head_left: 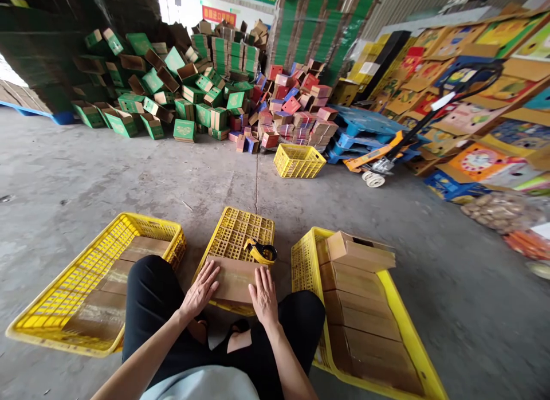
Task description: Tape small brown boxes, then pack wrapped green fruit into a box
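Observation:
Both palms rest flat on a brown cardboard box (pixel 235 281), which lies on an upturned yellow plastic crate (pixel 232 228) between my knees. My left hand (pixel 201 288) covers the box's left end, its fingers stretched out. At the right end lies my right hand (pixel 264 294), open, with fingers extended. Just beyond the box, a yellow and black tape dispenser (pixel 260 251) sits on the crate. To my left, a yellow crate (pixel 47 300) contains several taped boxes (pixel 98 313). The yellow crate (pixel 307 265) on my right holds several brown boxes (pixel 365 314), the farthest one tilted over the rim.
A yellow crate (pixel 299 161) stands farther out on the concrete floor (pixel 206 171). Behind it are heaps of green boxes (pixel 184 129) and red boxes (pixel 292 105). Blue pallets (pixel 365 125), an orange pallet jack (pixel 387 153) and stacked fruit cartons (pixel 481 159) occupy the right side.

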Tool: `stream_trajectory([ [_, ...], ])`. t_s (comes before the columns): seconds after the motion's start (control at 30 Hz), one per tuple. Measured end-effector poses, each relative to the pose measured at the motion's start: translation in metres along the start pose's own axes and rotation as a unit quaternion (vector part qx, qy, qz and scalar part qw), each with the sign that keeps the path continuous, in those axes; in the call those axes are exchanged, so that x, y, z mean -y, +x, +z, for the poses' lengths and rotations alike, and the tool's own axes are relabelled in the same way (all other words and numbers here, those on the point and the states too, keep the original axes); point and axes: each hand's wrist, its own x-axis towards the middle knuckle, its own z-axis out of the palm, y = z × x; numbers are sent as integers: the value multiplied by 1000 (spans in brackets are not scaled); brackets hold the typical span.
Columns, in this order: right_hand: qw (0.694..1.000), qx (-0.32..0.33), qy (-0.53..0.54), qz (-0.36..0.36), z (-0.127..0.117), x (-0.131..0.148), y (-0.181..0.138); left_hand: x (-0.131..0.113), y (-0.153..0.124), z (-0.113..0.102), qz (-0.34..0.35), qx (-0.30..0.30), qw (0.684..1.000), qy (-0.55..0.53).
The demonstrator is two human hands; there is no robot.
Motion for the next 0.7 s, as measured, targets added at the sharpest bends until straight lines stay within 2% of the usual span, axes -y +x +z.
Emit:
stream_trajectory([
  [0.13, 997, 9, -26, 77, 2, 33, -11, -2, -14, 18, -157, -71, 982, -79],
  [0.23, 999, 4, -16, 49, 4, 63, -21, 2, -16, 31, -234, -100, 959, -125],
  [0.3, 1000, 14, -10, 9, 5, 77, -24, 5, -11, 34, -242, -105, 955, -136],
  [0.4, 999, 32, -14, -23, 5, 84, -21, 7, -2, 32, -252, -86, 955, -132],
  [0.53, 998, 40, -36, -14, 3, 72, -10, -5, 5, 24, -254, -51, 956, -134],
  [0.7, 998, 41, -41, -19, -9, 47, 2, -31, 17, 8, -194, -50, 967, -158],
])
